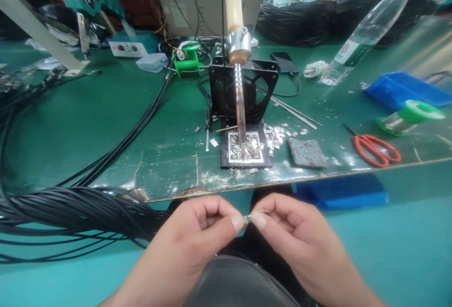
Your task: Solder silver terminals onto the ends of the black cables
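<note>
I pinch tiny silvery metal part, L hand + R hand fingers, below black square fan; prob. aligning, next needs steady grip.

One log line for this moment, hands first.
left hand: pinching small part | right hand: pinching same part | soldering iron: pointing down | scissors: lying on table

the left hand and right hand face each other, a slight gap between the thumb tips. each pinches, the left thumb and right thumb pressed toward bent forefingers. behind each hand runs its bare forearm, the left forearm and right forearm slanting inward.
</note>
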